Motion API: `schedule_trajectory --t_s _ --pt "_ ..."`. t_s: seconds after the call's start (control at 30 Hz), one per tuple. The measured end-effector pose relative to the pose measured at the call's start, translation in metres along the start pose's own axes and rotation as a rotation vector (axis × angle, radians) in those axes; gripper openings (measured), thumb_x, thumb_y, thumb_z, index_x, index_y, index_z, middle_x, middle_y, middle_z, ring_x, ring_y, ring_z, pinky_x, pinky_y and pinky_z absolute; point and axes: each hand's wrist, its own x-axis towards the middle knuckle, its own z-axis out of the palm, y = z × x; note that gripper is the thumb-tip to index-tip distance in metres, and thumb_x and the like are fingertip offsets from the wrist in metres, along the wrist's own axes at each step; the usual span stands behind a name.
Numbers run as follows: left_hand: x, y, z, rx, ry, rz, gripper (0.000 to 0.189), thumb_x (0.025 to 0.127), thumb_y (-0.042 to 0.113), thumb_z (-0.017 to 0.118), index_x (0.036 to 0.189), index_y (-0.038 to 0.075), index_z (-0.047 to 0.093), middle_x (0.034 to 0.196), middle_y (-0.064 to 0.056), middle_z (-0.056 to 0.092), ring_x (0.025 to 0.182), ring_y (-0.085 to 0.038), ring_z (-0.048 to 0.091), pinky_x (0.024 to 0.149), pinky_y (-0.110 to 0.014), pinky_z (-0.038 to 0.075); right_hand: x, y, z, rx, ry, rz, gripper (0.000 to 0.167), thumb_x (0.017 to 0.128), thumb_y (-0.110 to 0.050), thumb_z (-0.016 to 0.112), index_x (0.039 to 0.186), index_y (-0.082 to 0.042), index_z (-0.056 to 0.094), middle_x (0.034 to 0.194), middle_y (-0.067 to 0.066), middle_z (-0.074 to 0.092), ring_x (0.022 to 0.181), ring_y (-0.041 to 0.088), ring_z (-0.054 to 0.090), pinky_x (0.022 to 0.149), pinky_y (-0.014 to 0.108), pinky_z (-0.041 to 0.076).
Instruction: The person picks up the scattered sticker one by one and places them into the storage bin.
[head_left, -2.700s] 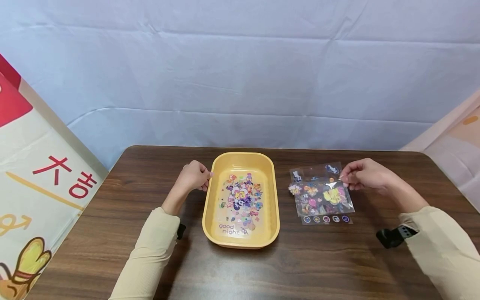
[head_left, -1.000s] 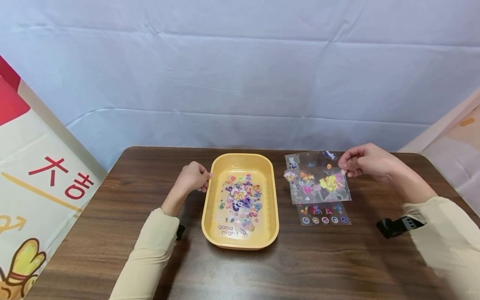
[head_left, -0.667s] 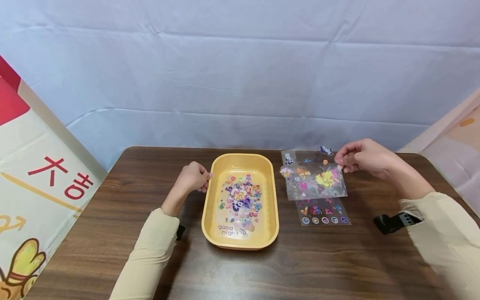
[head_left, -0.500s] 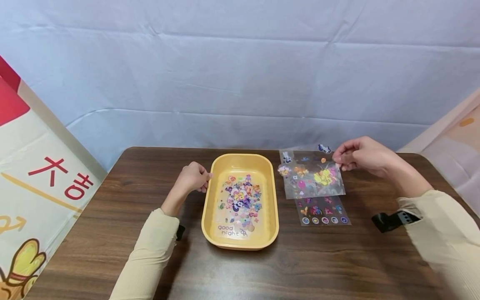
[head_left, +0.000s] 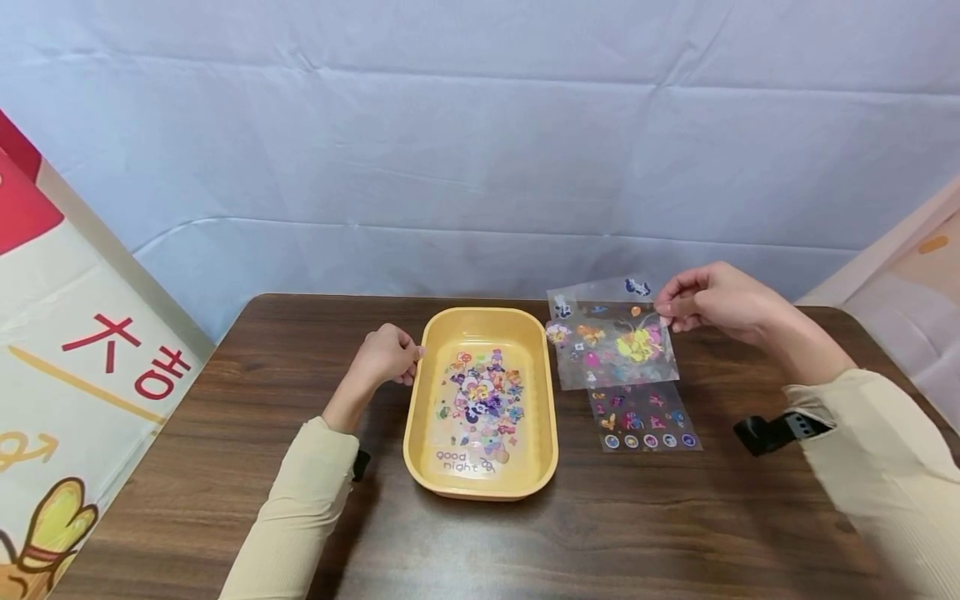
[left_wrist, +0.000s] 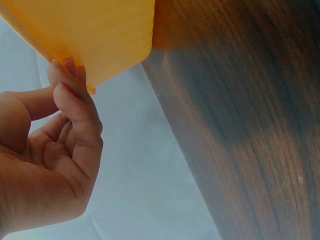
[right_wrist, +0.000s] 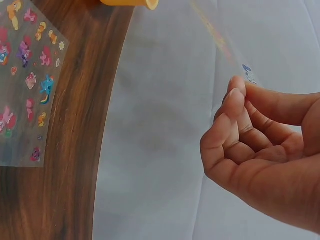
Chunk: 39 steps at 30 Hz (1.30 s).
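Note:
My left hand (head_left: 384, 353) pinches the left rim of a yellow plastic tray (head_left: 480, 485); in the left wrist view its fingertips (left_wrist: 69, 64) meet the tray's edge. Inside the tray lie clear sticker sheets (head_left: 483, 400) with colourful cartoon figures and the words "good night". My right hand (head_left: 720, 304) pinches the right edge of a transparent sticker sheet (head_left: 611, 342), raised above the table and close to the tray's right rim. Below it, partly covered, another sticker sheet (head_left: 643, 421) lies flat on the table; the right wrist view shows its small pony stickers (right_wrist: 25, 85).
The dark wood-grain table (head_left: 645, 533) ends at a far edge, with a pale cloth backdrop (head_left: 480, 150) behind. A printed cloth (head_left: 90, 350) with red characters hangs at the left. A black wrist strap (head_left: 780, 432) sits at the right sleeve.
My right hand has lifted the top sticker sheet off the pile and carried it left and away from me, uncovering more of the lower sheet. The left hand and tray stay put.

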Motion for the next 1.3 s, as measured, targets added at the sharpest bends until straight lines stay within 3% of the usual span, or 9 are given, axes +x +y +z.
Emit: schedule_trajectory --t_s 0.43,0.73,1.13,1.3 --pt "0.0 0.001 -0.001 0.014 -0.004 0.0 0.025 0.093 0.013 0.054 0.076 -0.002 0.064 0.058 -0.008 0.06 0.05 -0.015 0.059 0.059 -0.034 0.053 0.006 -0.008 0.005 0.013 0.003 -0.021 0.021 0.091 0.001 0.05 0.105 0.017 0.051 0.078 0.007 0.059 0.068 0.015 0.058 0.063 0.028 0.052" --pt "-0.001 0.002 -0.002 0.024 0.002 0.02 0.031 0.092 0.015 0.057 0.065 -0.002 0.057 0.056 -0.007 0.06 0.048 -0.014 0.058 0.059 -0.034 0.054 0.011 -0.011 0.014 0.014 0.001 -0.038 0.022 0.09 0.002 0.053 0.105 0.018 0.051 0.076 0.007 0.061 0.067 0.014 0.059 0.062 0.027 0.052" --pt "-0.001 0.002 -0.002 0.032 -0.007 0.017 0.03 0.092 0.016 0.056 0.071 -0.004 0.062 0.057 -0.007 0.06 0.054 -0.02 0.062 0.06 -0.035 0.053 0.017 -0.013 0.03 0.079 -0.023 -0.018 0.017 0.087 0.006 0.053 0.099 0.018 0.052 0.072 0.008 0.062 0.066 0.012 0.06 0.062 0.026 0.052" --pt "-0.001 0.001 -0.002 0.022 -0.005 0.014 0.033 0.092 0.016 0.056 0.063 0.001 0.055 0.057 -0.007 0.06 0.056 -0.022 0.063 0.06 -0.035 0.053 0.021 -0.013 0.037 0.075 -0.038 -0.025 0.016 0.087 0.005 0.054 0.099 0.017 0.053 0.072 0.008 0.062 0.065 0.014 0.06 0.061 0.027 0.052"
